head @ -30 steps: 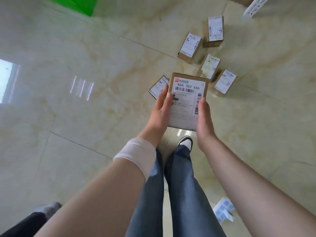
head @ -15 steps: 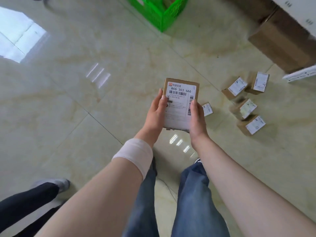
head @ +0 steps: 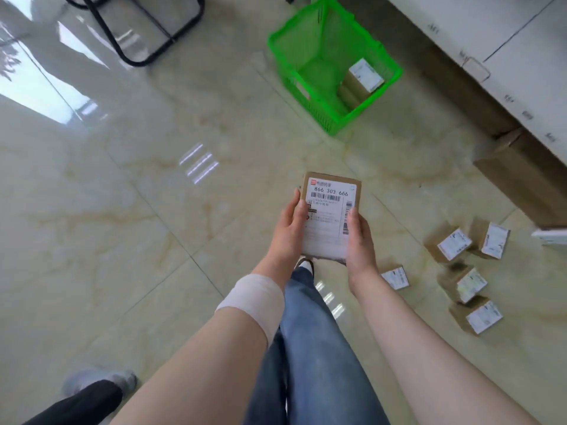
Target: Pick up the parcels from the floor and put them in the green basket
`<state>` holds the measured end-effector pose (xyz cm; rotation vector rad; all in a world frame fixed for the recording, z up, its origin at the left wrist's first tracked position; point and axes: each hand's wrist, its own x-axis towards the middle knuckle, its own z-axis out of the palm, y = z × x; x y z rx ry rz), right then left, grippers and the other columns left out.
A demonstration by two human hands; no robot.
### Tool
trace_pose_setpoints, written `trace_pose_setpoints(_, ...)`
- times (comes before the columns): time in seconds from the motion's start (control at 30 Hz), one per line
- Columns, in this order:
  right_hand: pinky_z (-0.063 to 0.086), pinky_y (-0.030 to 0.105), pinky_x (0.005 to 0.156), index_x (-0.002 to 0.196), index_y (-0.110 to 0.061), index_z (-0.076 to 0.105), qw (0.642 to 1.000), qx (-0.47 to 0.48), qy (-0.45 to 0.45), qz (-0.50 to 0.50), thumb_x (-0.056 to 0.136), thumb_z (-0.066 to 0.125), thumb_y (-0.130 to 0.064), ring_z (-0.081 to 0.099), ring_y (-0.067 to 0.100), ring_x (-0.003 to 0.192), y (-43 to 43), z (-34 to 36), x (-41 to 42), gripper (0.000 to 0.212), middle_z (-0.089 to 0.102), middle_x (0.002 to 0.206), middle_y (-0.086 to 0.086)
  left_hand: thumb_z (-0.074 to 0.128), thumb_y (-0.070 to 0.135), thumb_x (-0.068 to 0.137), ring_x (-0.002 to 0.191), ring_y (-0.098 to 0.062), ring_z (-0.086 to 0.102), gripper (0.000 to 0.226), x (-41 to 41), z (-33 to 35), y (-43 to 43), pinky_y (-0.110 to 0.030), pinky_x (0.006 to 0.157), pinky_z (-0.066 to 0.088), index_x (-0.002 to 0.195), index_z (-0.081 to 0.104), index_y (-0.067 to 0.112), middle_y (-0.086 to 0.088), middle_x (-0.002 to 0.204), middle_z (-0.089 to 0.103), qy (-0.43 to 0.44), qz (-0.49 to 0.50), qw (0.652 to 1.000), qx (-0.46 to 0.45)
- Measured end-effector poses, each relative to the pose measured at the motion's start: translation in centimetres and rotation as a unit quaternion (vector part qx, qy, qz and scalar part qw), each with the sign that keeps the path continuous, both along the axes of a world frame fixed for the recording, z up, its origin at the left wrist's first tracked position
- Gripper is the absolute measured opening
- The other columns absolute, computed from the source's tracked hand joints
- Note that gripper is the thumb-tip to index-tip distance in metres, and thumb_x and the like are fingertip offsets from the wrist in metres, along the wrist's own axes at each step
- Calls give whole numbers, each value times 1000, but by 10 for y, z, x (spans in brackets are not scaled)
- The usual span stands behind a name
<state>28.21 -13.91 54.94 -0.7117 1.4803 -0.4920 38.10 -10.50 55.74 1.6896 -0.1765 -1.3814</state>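
Note:
I hold a flat brown parcel (head: pixel 329 210) with a white shipping label in front of me at about waist height. My left hand (head: pixel 288 231) grips its left edge and my right hand (head: pixel 359 240) grips its right edge, thumbs on the label. The green basket (head: pixel 310 96) stands on the floor ahead and slightly right, with one labelled parcel (head: pixel 363 78) inside against its right wall. Several small brown parcels (head: pixel 451 248) lie on the floor at my right.
A white shelf unit (head: pixel 491 56) runs along the right, with a large cardboard box (head: pixel 521 179) under it. A black metal frame (head: pixel 147 35) stands at the top left. Another person's dark trouser leg and grey shoe (head: pixel 98 384) are at the bottom left.
My view has turned left and lifted: the green basket has come fully into sight ahead, and the floor parcels have slid to my right. Both hands keep the same hold on the parcel.

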Motion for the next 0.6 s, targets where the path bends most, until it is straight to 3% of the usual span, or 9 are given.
trace_pose_setpoints(0.17, 51, 49, 94, 129, -16, 51, 1000, -7, 3, 13, 81, 49, -59, 63, 23, 110, -66, 4, 53, 65, 63, 124, 8, 41, 41, 94, 125, -16, 51, 49, 50, -1, -62, -30, 98, 45, 142, 36, 28, 1, 139, 51, 1, 21, 1000, -2)
trace_pose_setpoints(0.27, 51, 39, 90, 131, -13, 50, 1000, -6, 6, 10, 93, 46, -45, 62, 23, 111, -105, 2, 83, 49, 62, 125, 9, 39, 33, 96, 128, -16, 47, 48, 80, -1, -101, -27, 105, 37, 143, 35, 20, -3, 142, 48, -12, 29, 999, -15)
trace_pose_setpoints(0.37, 52, 33, 83, 131, -13, 49, 1000, -5, 8, 8, 95, 44, -41, 62, 22, 110, -144, -2, 116, 46, 62, 126, 9, 39, 33, 96, 132, -15, 44, 49, 118, -2, -143, -32, 113, 31, 143, 35, 20, -2, 144, 45, -17, 10, 999, -25)
trace_pose_setpoints(0.47, 52, 36, 85, 131, -14, 49, 1000, -11, 11, -11, 95, 44, -42, 61, 24, 111, -185, 0, 157, 47, 62, 126, 9, 42, 38, 95, 133, -14, 42, 51, 160, -4, -186, -35, 115, 29, 142, 36, 21, 0, 146, 43, -10, -12, 999, -28)
trace_pose_setpoints(0.6, 52, 43, 92, 129, -16, 52, 999, -26, 6, -41, 79, 48, -59, 62, 24, 112, -234, -8, 210, 66, 63, 125, 8, 44, 44, 92, 134, -14, 41, 57, 214, -18, -244, -39, 115, 29, 143, 35, 21, -1, 146, 43, -18, -57, 997, -39)
